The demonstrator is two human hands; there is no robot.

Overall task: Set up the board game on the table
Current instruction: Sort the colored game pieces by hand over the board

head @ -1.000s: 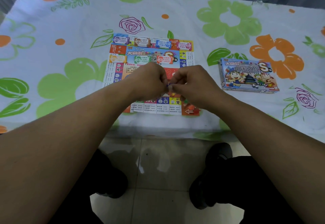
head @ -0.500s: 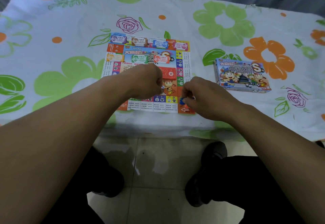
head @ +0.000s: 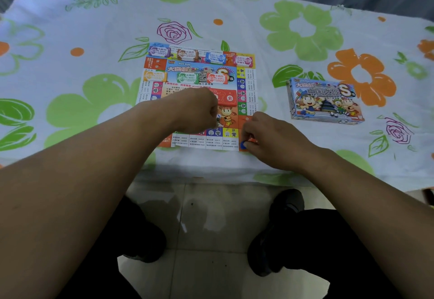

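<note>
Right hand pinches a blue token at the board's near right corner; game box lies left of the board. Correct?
No: the head view shows the game box right of the board, not left. The right hand does pinch the blue token at that corner.

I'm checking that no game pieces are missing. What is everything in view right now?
game board: one, multicoloured, flat on the table
money bundles: seven, mixed colours, two rows on the board's far part
card stack: one, red, board's centre
token: one, blue, board's near right corner
game box: one, mostly blue, right of the board
tablecloth: one, white with flowers, covering the table
shoes: two, black, on the floor
left hand: one, curled over the board, contents hidden
right hand: one, pinching the token
</note>
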